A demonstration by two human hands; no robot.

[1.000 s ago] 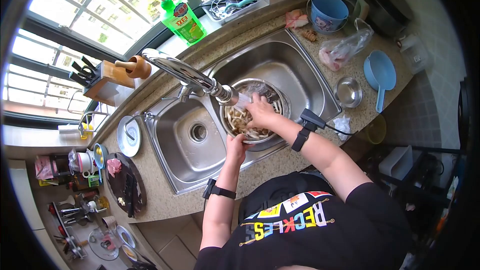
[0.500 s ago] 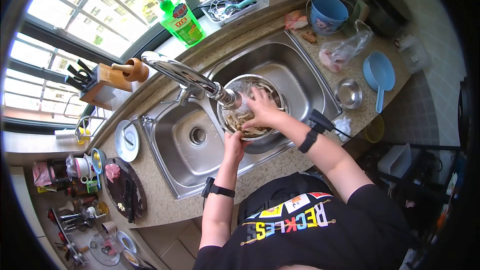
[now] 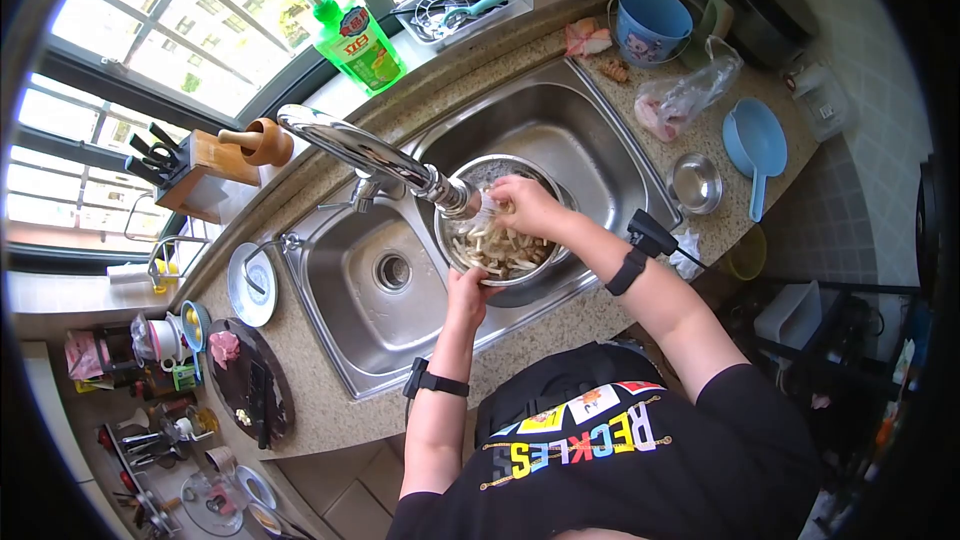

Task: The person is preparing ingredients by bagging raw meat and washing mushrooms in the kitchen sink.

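A round metal bowl [image 3: 530,278] stands in the right sink basin [image 3: 610,155], under the tap [image 3: 375,162]. Water runs from the spout into it. Pale, slender mushroom-like strips [image 3: 508,252] lie wet in the bowl. My left hand [image 3: 467,294] grips the bowl's near rim, thumb on the edge. Over the bowl, beside the falling water, my right hand [image 3: 524,208] has its fingers drawn together; what they hold, if anything, is hidden by the hand and the water.
Left of the bowl is a second basin [image 3: 345,315] with a drain. A cutting board [image 3: 270,375] carries a knife and pink meat. To the right are a small metal bowl [image 3: 696,183], a blue ladle [image 3: 754,140] and a blue bucket [image 3: 650,25]. Dish soap [image 3: 360,50] stands by the window.
My right hand has gone from spread fingers among the strips to fingers drawn together, raised beside the water. More of the strips shows. My left hand stays on the rim.
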